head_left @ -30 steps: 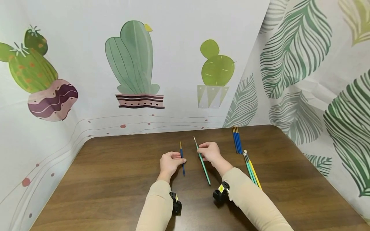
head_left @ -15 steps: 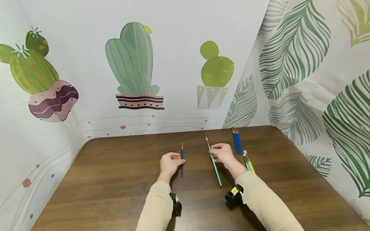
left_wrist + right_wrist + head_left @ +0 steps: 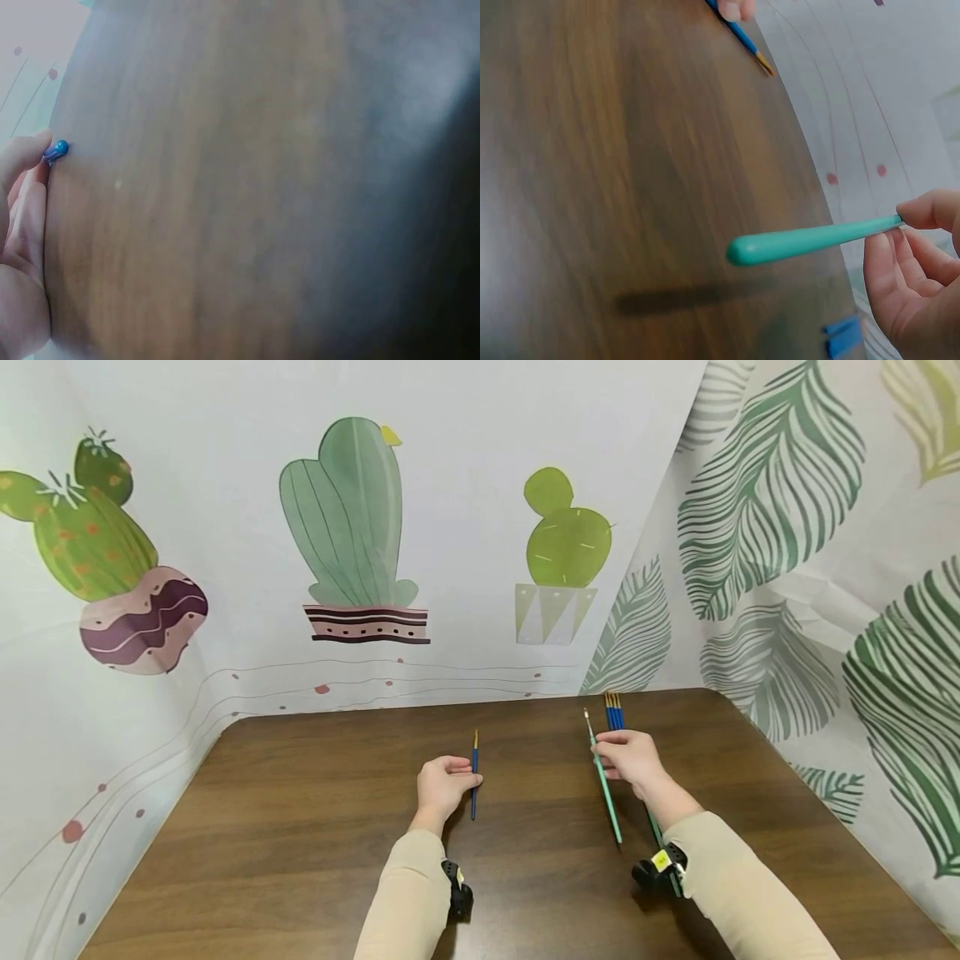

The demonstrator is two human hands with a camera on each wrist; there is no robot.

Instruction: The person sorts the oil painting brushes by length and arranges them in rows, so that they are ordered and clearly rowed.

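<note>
A slim blue paintbrush [image 3: 475, 760] with a tan tip is pinched between the thumb and fingers of my left hand [image 3: 442, 789] near the middle of the table. My right hand [image 3: 632, 762] pinches a teal paintbrush [image 3: 608, 802] near its ferrule, bristles pointing away from me. In the right wrist view the teal handle [image 3: 810, 241] hangs over the table and casts a shadow on it. Only the rounded blue handle end [image 3: 58, 150] of the left brush shows in the left wrist view.
Several blue paintbrushes [image 3: 615, 713] lie side by side at the table's back right, partly behind my right hand. Under the right wrist, a green brush handle [image 3: 654, 828] shows from the other pile, mostly covered. A patterned cloth backdrop [image 3: 465, 527] rises behind the wooden table [image 3: 300, 827].
My right hand has carried the teal paintbrush rightward, toward the brushes on that side, and now covers part of them. The left hand has stayed in place with the blue paintbrush.
</note>
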